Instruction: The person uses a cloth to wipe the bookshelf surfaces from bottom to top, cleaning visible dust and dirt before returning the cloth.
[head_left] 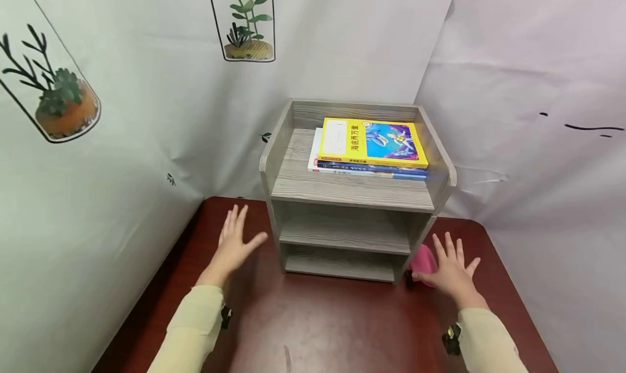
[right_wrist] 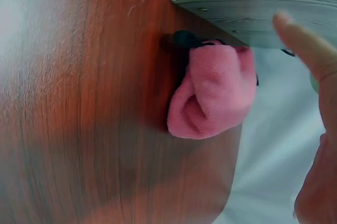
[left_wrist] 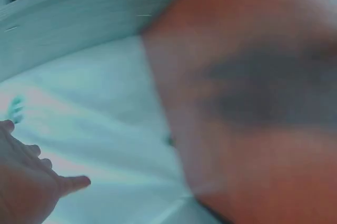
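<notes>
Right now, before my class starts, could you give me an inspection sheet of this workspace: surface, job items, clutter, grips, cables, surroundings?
Surface: glossy reddish-brown table, a faint mark near the front.
Job items: grey wood-grain shelf unit standing on the table; stack of books flat on its top board, yellow cover uppermost.
Clutter: pink fabric item beside the unit's right side, a small dark piece next to it.
Grips: left grip spread beside the unit, holding nothing; right grip spread near the pink fabric item, holding nothing.
Cables: nothing seen.
Surroundings: white sheeting behind and on both sides, with printed plants.
</notes>
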Available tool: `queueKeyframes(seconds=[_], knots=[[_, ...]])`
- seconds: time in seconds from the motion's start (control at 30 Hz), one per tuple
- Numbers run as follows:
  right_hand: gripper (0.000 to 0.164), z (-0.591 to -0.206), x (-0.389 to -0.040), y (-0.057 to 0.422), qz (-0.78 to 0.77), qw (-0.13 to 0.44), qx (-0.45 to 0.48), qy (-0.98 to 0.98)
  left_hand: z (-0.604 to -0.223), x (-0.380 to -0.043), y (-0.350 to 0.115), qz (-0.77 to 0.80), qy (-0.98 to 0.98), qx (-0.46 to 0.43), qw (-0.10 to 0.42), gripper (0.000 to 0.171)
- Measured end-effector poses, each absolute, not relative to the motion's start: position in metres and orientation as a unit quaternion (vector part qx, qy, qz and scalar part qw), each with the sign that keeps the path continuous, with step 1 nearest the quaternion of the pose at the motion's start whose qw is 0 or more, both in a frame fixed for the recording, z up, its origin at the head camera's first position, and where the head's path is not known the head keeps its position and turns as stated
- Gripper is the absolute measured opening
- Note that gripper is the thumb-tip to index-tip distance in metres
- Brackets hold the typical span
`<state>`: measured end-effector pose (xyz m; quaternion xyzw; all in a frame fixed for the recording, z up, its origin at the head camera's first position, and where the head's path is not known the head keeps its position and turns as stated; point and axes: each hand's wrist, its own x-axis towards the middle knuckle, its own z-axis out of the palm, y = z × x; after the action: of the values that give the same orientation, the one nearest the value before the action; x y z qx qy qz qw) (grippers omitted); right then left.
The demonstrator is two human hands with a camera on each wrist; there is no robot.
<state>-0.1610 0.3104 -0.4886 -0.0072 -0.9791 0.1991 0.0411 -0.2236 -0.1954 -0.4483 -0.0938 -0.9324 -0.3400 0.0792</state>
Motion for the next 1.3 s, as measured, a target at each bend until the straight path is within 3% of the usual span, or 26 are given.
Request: queueKeyframes(seconds=[0.13, 0.3, 0.47, 0.63, 0.9, 1.3], knots=[[0.101, -0.485, -0.168, 0.306, 0.222, 0.034, -0.014, -0.974, -0.403, -0.226, -0.193, -0.433, -0.883, -0.129, 0.126, 0.071], [0.083, -0.487, -0.179, 0.299, 0.230, 0.033, -0.030, -0.972, -0.337, -0.234, -0.178, -0.527, -0.804, -0.204, 0.186, 0.059], [0.077, -0.498, -0.186, 0.294, 0.234, 0.017, -0.038, -0.971, -0.293, -0.245, -0.153, -0.540, -0.776, -0.261, 0.194, 0.052], [0.076, -0.509, -0.187, 0.291, 0.233, 0.001, -0.047, -0.971, -0.290, -0.251, -0.134, -0.473, -0.826, -0.239, 0.193, 0.040], [0.074, -0.512, -0.191, 0.286, 0.238, 0.016, -0.057, -0.969, -0.298, -0.251, -0.124, -0.449, -0.822, -0.220, 0.273, 0.037], [0.072, -0.529, -0.189, 0.284, 0.228, -0.013, -0.090, -0.969, -0.303, -0.248, -0.118, -0.455, -0.817, -0.209, 0.286, 0.037]])
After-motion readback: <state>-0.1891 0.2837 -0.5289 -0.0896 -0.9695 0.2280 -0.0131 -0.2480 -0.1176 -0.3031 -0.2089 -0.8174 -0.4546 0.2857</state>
